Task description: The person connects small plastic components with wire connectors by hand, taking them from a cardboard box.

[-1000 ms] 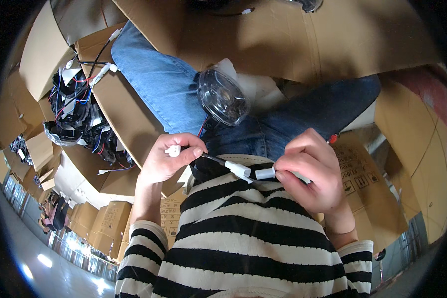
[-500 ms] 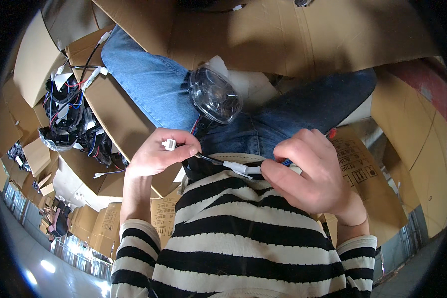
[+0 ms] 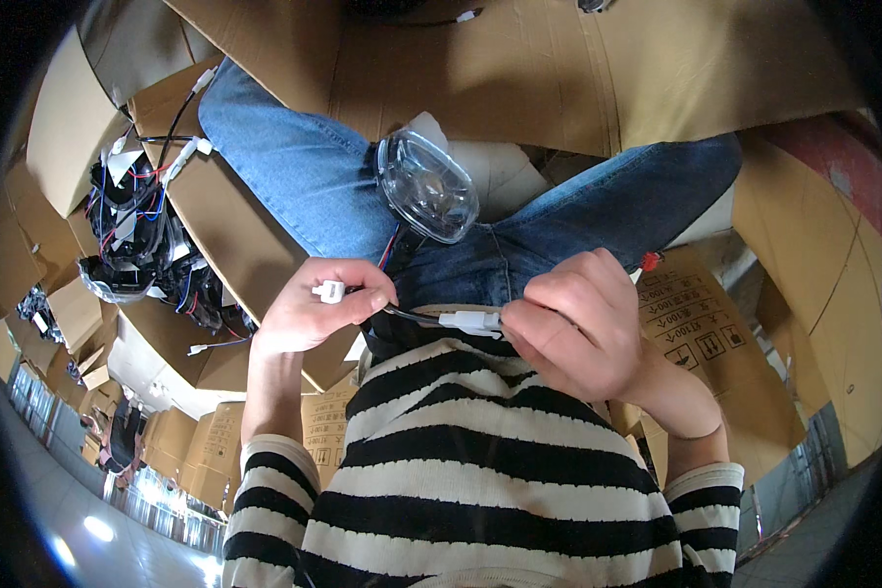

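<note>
A clear-lensed vehicle lamp [image 3: 426, 188] rests between my thighs, with red and blue wires running down from its black back. My left hand [image 3: 314, 312] is closed, pinching a black cable [image 3: 416, 316] between thumb and forefinger. A small white plug [image 3: 329, 291] sticks out over that hand's fingers. On the black cable, in front of my waist, is a white connector [image 3: 468, 321]. The fingertips of my right hand [image 3: 580, 325] are closed at the connector's right end; whatever lies inside that fist is hidden.
On the left stands an open cardboard box [image 3: 230, 230] beside a heap of black lamps [image 3: 142, 235] with tangled wires. A large cardboard flap [image 3: 480, 73] spans the far side over my legs. More cartons [image 3: 720, 343] stand at the right.
My right hand has shifted a little left, toward my left hand. The white connector has levelled out, and the blue wire by my right fingers no longer shows. My left hand has barely moved.
</note>
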Available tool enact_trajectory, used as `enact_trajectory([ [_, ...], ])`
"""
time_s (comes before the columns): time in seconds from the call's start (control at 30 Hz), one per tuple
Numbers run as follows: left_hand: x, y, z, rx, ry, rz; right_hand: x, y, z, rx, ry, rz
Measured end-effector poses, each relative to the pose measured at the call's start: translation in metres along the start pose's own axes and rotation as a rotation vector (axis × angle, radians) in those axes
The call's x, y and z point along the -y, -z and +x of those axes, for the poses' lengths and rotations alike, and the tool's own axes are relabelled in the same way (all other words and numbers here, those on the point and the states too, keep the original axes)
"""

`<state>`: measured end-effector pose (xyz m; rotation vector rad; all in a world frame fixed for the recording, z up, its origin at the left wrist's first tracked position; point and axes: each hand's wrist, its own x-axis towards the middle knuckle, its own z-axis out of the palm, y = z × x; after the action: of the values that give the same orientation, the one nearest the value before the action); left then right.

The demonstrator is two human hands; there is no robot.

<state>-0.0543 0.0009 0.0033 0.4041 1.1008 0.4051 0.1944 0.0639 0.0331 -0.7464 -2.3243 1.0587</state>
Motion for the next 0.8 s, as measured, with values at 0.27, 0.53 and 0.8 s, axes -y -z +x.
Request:
enact_trajectory([
  [0.27, -0.002, 0.003, -0.041, -0.289, -0.567, -0.233, -0.007, 0.015, -0.009, -0.187, -0.297, 0.312],
  [0.53, -0.055, 0.048, -0.215, -1.211, -1.360, -0.180, -0.011, 0.010, -0.017, -0.126, -0.400, 0.399],
  [0.8, -0.026, 0.155, -0.171, -1.746, -0.557, 1.305, -0.016, 0.017, -0.013, -0.068, -0.339, 0.378],
])
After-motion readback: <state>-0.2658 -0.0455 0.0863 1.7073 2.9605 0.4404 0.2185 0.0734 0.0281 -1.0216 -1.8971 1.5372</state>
